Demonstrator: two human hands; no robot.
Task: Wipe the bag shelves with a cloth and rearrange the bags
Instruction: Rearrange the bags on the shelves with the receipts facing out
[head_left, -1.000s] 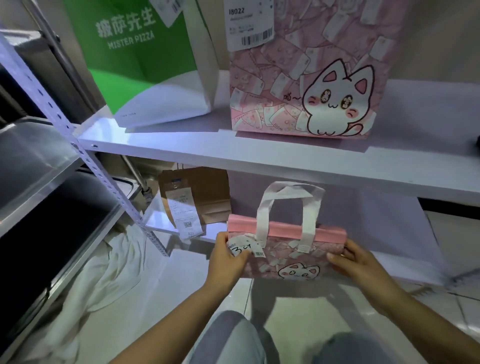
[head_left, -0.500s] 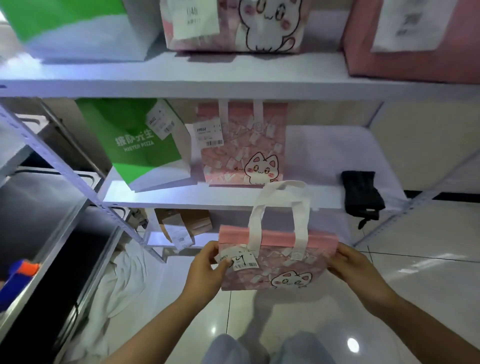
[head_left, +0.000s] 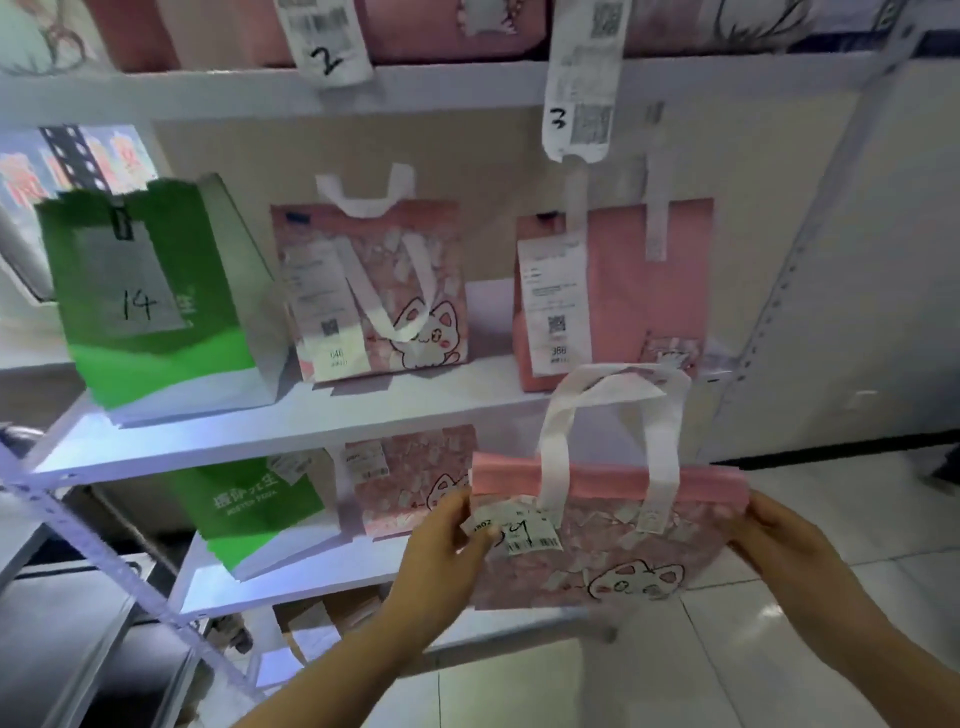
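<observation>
While both bare forearms reach up and forward from the bottom of the view, the left hand (head_left: 441, 551) closes its grip on the left edge of a small pink fabric tote bag with white strap handles and a cartoon cat print (head_left: 608, 540), thumb lying across the bag's front face. The right hand (head_left: 779, 545) closes its grip on the bag's right edge, fingers curled behind the fabric. The bag hangs upright between the two hands, off the shelves, in front of the white metal shelving unit (head_left: 311, 431). A white barcode sticker (head_left: 524, 532) near the left thumb carries handwritten digits, too blurred to read with certainty.

Behind the left hand, on the lower shelf, a green and white paper bag printed "MISTER PIZZA" (head_left: 249, 514) stands beside a pink cat-print bag (head_left: 410, 478), partly hidden by the held bag. One shelf higher, three bags stand in a row: a green and white paper bag with a label handwritten "14" (head_left: 150, 296), a pink cat-print tote with white handles (head_left: 374, 291) bearing a slip marked "046", and a plain pink bag with a long white receipt (head_left: 613, 291). From the top shelf, two white receipts hang down, handwritten "2" (head_left: 324, 44) and "3" (head_left: 579, 83).
</observation>
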